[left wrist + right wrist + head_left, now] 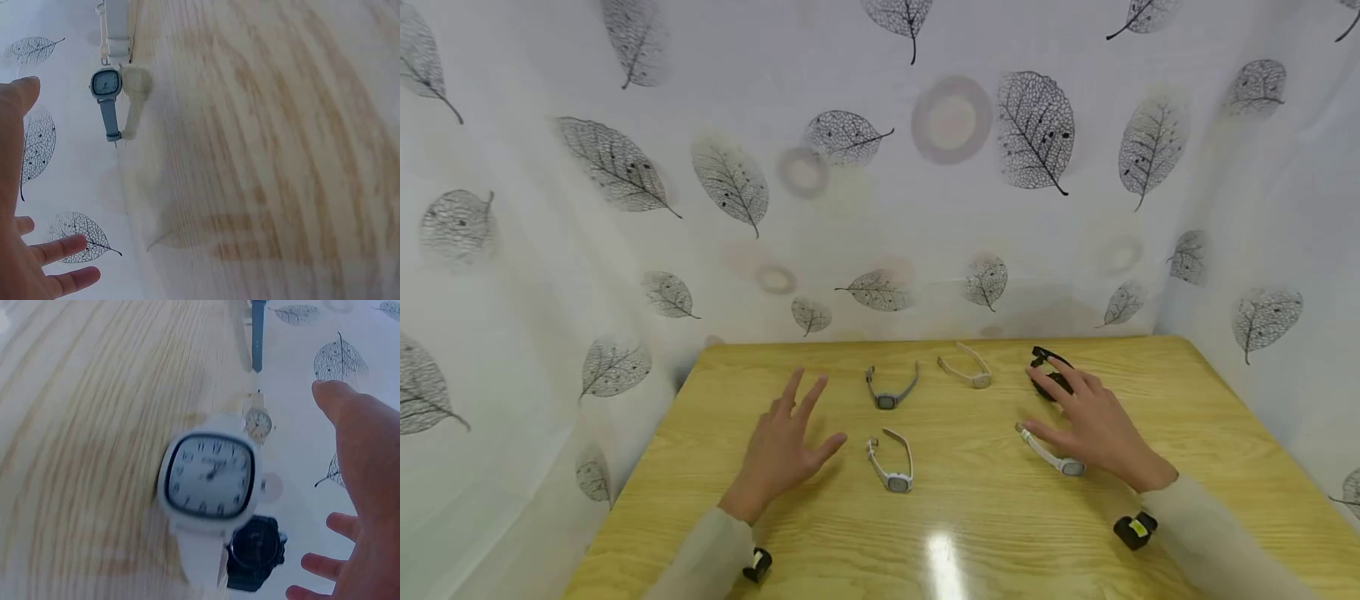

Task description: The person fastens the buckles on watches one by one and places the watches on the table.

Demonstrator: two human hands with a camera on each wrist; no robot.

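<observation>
My left hand [782, 450] hovers over the left part of the table, fingers spread and holding nothing. Just right of its thumb lies a white watch [898, 483] with a squarish dial. A blue-grey watch [886, 402] stands on edge farther back, its face toward me. My right hand [1097, 425] has its fingers extended, with nothing in its grasp. In the head view its fingertips overlap a black watch [255, 547], partly hiding it. Under its thumb side is another white watch [209, 475], with numerals on a squarish dial. Back of centre rests a beige watch [981, 381] with a round dial.
The wooden table [970, 533] ends at the back against a white curtain [880, 217] with dark leaf prints, which also hangs at both sides. A black wrist camera [1135, 531] sits on the right sleeve, another [757, 565] on the left.
</observation>
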